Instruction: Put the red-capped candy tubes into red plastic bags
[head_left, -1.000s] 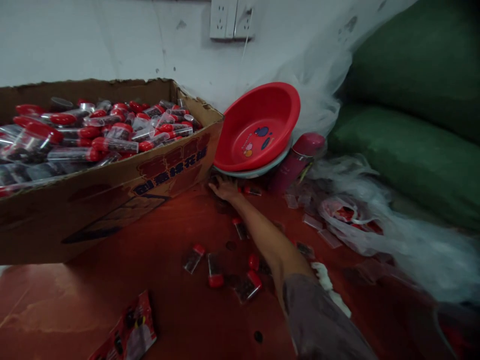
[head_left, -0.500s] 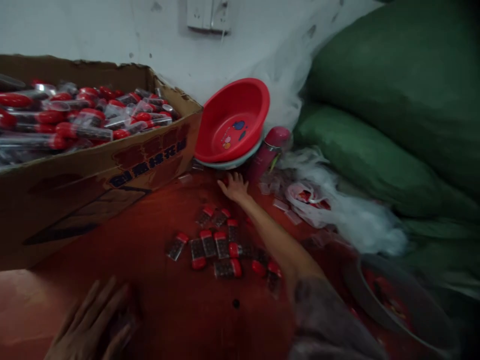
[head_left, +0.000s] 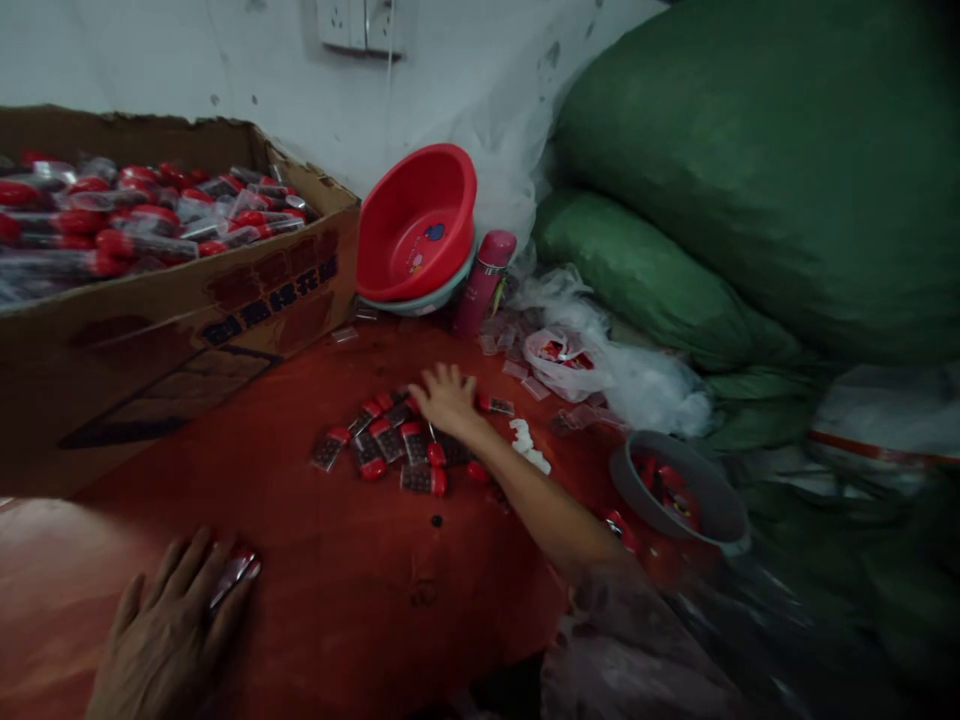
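1. Two hands show in my head view: the right hand [head_left: 444, 403] reaches in with fingers spread, over the far edge of a loose cluster of red-capped containers [head_left: 386, 440]; I see nothing gripped in it.
2. My left hand [head_left: 161, 625] lies palm down at the lower left, over a red packet [head_left: 234, 572] that pokes out beside the thumb; whether the fingers pinch it, I cannot tell.
3. What looks done, in my judgement: the loose containers lie gathered on the red table [head_left: 337, 610], most of them touching or just beside one another, with dark contents under the caps.
4. What looks left: that cluster sits outside the cardboard box [head_left: 281, 315], which holds a heap of red-capped tubes [head_left: 154, 215]. I can't count the pieces partly hidden by the right hand.
5. On the right, a grey bowl [head_left: 718, 480] holds red pieces [head_left: 670, 490], too blurred for me to identify.
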